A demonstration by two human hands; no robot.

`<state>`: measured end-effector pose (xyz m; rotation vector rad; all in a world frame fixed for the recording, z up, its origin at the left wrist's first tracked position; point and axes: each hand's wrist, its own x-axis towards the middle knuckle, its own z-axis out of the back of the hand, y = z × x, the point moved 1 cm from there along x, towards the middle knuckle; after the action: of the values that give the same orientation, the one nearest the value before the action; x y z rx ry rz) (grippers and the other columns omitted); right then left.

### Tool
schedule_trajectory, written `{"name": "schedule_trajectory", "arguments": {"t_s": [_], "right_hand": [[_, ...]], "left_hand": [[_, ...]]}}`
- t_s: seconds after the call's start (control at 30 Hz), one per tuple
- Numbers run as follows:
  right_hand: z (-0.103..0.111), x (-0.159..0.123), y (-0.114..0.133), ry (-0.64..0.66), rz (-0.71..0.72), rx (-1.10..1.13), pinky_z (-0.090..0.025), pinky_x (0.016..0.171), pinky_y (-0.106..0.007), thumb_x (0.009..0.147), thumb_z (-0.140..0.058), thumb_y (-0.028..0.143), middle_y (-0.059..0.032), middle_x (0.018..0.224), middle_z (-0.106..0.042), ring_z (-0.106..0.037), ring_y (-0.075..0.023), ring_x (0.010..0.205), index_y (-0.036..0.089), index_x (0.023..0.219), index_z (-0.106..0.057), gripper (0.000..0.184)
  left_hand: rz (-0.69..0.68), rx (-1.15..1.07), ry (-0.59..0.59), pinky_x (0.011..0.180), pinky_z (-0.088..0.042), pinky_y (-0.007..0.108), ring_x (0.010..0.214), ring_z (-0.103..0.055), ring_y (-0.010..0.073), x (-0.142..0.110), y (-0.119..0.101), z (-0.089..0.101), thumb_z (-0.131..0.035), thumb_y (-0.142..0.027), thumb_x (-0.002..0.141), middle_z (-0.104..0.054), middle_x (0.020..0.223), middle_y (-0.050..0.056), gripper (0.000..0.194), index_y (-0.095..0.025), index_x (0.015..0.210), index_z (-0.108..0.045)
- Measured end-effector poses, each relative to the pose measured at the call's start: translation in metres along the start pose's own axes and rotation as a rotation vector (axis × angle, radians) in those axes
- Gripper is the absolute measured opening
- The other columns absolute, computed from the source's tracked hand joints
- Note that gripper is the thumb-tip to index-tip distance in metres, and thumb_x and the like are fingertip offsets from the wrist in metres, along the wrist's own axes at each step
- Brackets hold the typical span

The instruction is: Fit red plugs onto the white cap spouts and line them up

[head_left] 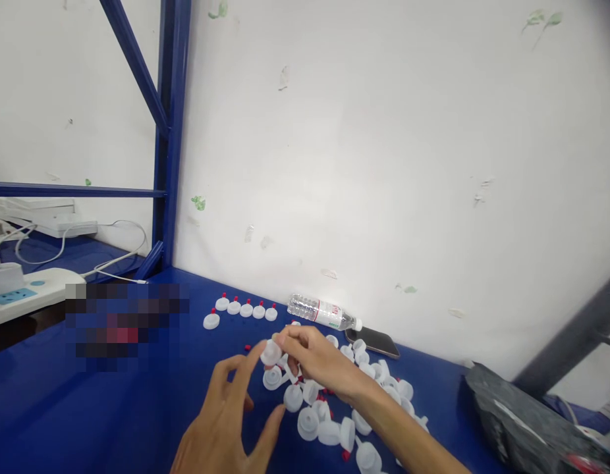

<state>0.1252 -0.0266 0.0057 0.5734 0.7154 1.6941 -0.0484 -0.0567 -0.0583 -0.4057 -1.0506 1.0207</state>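
Note:
Between the thumb and fingers of my right hand point(309, 355) is a white plastic nozzle cap point(271, 353), its round base facing me. My left hand point(230, 401) is open just left of it, thumb and fingers spread. The left index fingertip is at the cap's edge; whether it touches I cannot tell. Beneath and right of my hands lies a loose pile of white nozzle caps point(329, 431) with small red tips point(345, 455) among them. Farther back, several white caps with red tips point(246, 309) stand upright in a row, and one more point(211, 320) stands in front at the left.
A clear water bottle point(319, 311) lies along the wall, beside a dark phone point(374, 342). A black plastic bag point(522, 415) rests at the right. On the left are a white power strip point(43, 293) and a blue metal post point(171, 131). The tabletop point(151, 395) is blue.

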Motion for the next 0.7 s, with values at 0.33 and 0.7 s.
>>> {"name": "schedule_trajectory", "arguments": {"t_s": [0.33, 0.7], "right_hand": [[-0.014, 0.003, 0.007, -0.113, 0.045, -0.249, -0.05, 0.074, -0.026, 0.109, -0.037, 0.035, -0.0027, 0.096, -0.077, -0.071, -0.0152, 0.08, 0.022, 0.106, -0.071, 0.036], [-0.043, 0.075, -0.009, -0.01, 0.112, -0.859, -0.056, 0.082, -0.044, 0.103, -0.055, 0.034, -0.013, 0.104, -0.074, -0.072, -0.0269, 0.093, 0.013, 0.119, -0.065, 0.029]], "left_hand": [[0.26, 0.302, 0.45, 0.076, -0.049, 0.035, 0.085, -0.071, 0.023, 0.027, 0.028, 0.023, -0.045, -0.051, 0.094, -0.075, 0.092, 0.0, 0.035, -0.032, 0.108, -0.071], [0.307, 0.374, 0.698, 0.083, -0.047, 0.041, 0.096, -0.068, 0.0251, 0.03, 0.045, 0.02, -0.04, -0.036, 0.094, -0.059, 0.112, 0.006, 0.033, -0.029, 0.117, -0.063]]}}
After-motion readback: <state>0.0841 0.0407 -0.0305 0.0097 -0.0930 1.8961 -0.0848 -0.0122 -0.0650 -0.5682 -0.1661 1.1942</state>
